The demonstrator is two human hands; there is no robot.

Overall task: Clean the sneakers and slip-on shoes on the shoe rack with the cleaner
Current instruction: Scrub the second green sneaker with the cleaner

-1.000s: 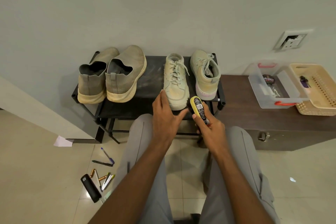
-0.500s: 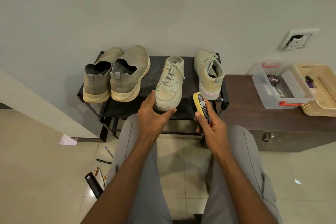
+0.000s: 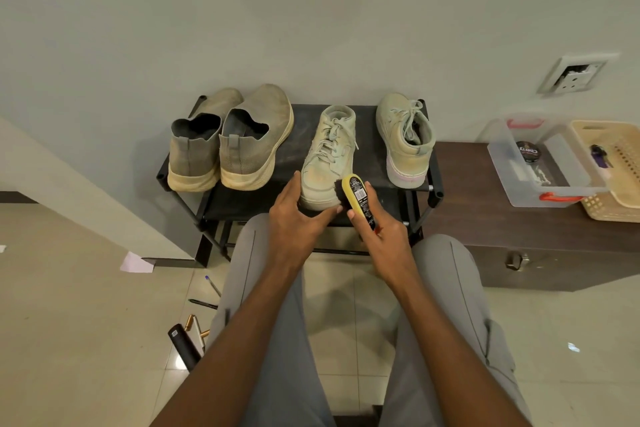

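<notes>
On the black shoe rack (image 3: pixel 294 156) stand two grey slip-on shoes (image 3: pixel 228 146) at the left and two pale green laced sneakers. The nearer sneaker (image 3: pixel 327 156) points its toe toward me; the other sneaker (image 3: pixel 405 139) stands at the rack's right edge. My left hand (image 3: pixel 299 218) holds the toe of the nearer sneaker, thumb on one side and fingers on the other. My right hand (image 3: pixel 377 232) grips a yellow-backed cleaner brush (image 3: pixel 356 199), its dark bristles against the right side of that sneaker's toe.
A dark wooden bench (image 3: pixel 519 218) stands right of the rack, carrying a clear plastic box (image 3: pixel 540 163) and a beige basket (image 3: pixel 613 166). Pens (image 3: pixel 207 295) and a black cylinder (image 3: pixel 183 343) lie on the tiled floor at my left. My grey-trousered knees sit close below the rack.
The nearer sneaker has turned and slid left under my left hand. My right hand has brought the brush in against the sneaker's toe.
</notes>
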